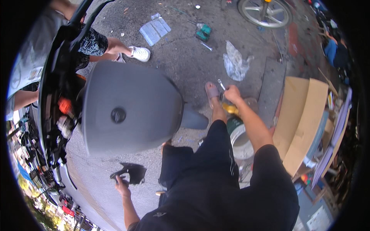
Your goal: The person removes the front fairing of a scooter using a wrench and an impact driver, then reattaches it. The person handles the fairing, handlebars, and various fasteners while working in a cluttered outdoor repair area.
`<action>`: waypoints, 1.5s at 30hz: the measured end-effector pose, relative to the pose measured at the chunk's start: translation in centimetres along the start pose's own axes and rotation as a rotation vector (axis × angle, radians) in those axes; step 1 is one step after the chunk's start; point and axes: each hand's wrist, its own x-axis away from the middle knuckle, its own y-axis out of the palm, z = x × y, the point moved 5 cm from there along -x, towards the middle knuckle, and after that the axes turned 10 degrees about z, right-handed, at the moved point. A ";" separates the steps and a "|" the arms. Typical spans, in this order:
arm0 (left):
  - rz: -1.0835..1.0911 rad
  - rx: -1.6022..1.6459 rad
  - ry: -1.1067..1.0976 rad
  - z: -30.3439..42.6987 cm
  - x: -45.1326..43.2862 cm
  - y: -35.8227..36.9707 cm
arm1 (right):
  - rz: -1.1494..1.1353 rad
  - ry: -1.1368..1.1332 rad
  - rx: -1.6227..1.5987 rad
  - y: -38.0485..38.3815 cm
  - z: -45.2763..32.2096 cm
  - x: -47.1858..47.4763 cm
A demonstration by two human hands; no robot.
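Note:
My left hand [122, 187] grips a black plastic part [136, 173] with a cut-out in it, held over the pavement. In my right hand [232, 93] is a combination wrench [221, 84], its ring end pointing away from me. A large grey plastic panel [138, 86] with a round dark emblem [118, 115] stands before me on a scooter or motorcycle. From its lower edge juts a grey fender-like piece [195, 117]. Both hands are apart from the panel. Black handlebar parts [59, 62] and an orange lamp [64, 105] show at its left.
A bucket [242, 141] stands beside my right leg, near a cardboard box [292, 121]. On the ground lie a green power drill [203, 32], another wrench [206, 46] and a plastic bag [235, 62]. Another person's white shoe [140, 54] is beyond the panel. A spoked wheel [264, 13] is farther off.

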 end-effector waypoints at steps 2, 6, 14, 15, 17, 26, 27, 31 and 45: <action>0.097 -0.217 0.096 1.4 3.7 2.5 | -0.060 -0.018 -0.001 7.4 3.2 -8.4; 0.051 -0.453 -0.001 0.6 9.3 9.8 | -0.140 0.011 0.161 15.4 9.7 -20.1; 0.116 -0.664 -0.091 -0.3 16.5 18.1 | 0.372 -0.426 0.144 12.4 -4.8 -39.4; 0.071 -0.721 -0.084 -1.3 16.8 17.7 | 0.404 -0.495 0.191 11.2 -8.9 -41.6; 0.013 -0.675 -0.192 -0.2 17.8 21.3 | 0.457 -0.604 0.246 10.6 -14.8 -46.1; -0.077 -0.696 0.016 -2.1 18.3 28.0 | 0.130 -0.445 0.296 13.6 -12.7 -49.6; -0.058 -0.883 0.053 -3.0 18.5 26.7 | 0.208 -0.441 0.264 13.5 -10.5 -47.9; -0.124 -0.904 0.152 1.8 18.6 27.4 | 0.068 -0.303 0.079 9.0 -4.5 -36.2; -0.212 -0.275 0.063 -7.2 6.9 6.9 | 0.271 0.224 -0.175 -5.0 11.0 14.1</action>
